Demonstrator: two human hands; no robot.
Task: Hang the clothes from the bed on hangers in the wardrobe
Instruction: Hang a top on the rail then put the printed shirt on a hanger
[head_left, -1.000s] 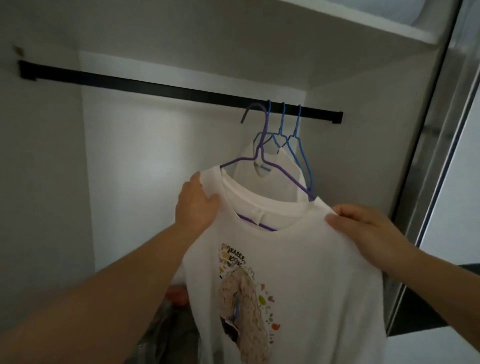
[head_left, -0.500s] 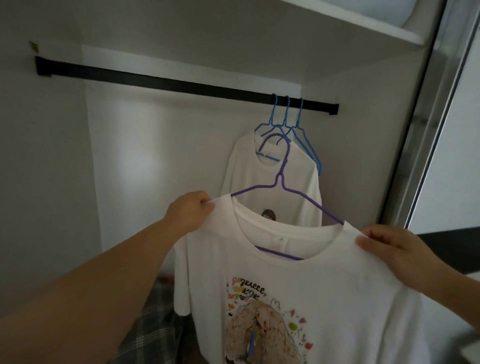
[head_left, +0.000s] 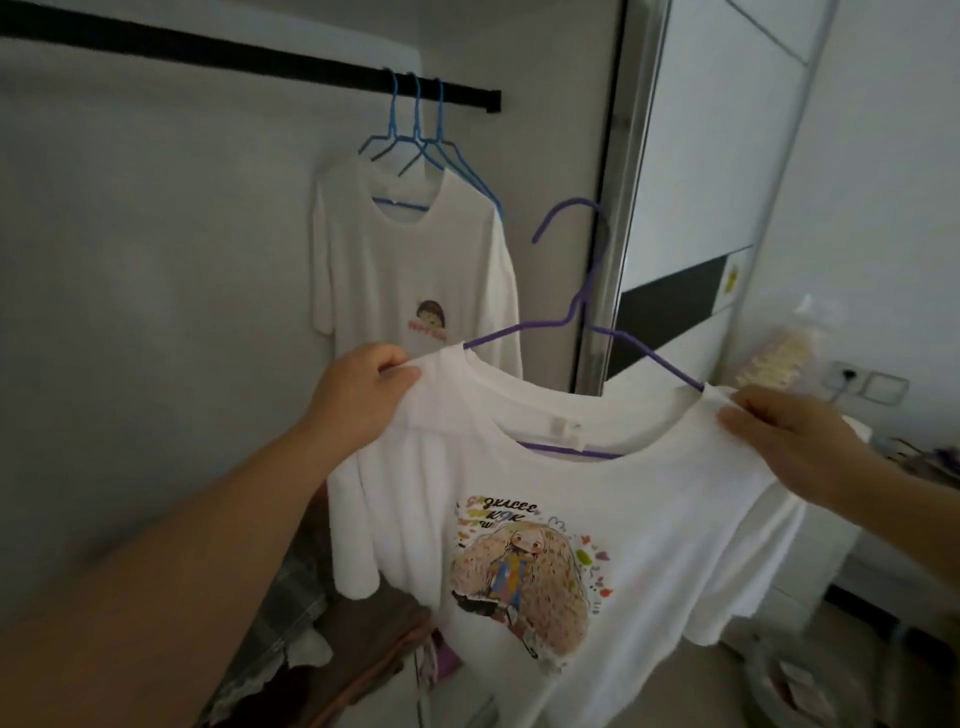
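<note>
I hold the white T-shirt (head_left: 597, 499) by its shoulders, my left hand (head_left: 358, 400) and right hand (head_left: 795, 441) each pinching fabric over the purple hanger (head_left: 587, 322), so its hook stays free below the right end of the wardrobe rail (head_left: 249, 54), beside the hung shirt (head_left: 410, 270).

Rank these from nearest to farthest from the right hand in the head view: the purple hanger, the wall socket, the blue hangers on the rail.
1. Purple hanger: its right arm ends at the right hand, under the shirt shoulder it pinches.
2. Wall socket: on the wall up and right of the hand.
3. Blue hangers: up left on the black rail, farthest.
</note>
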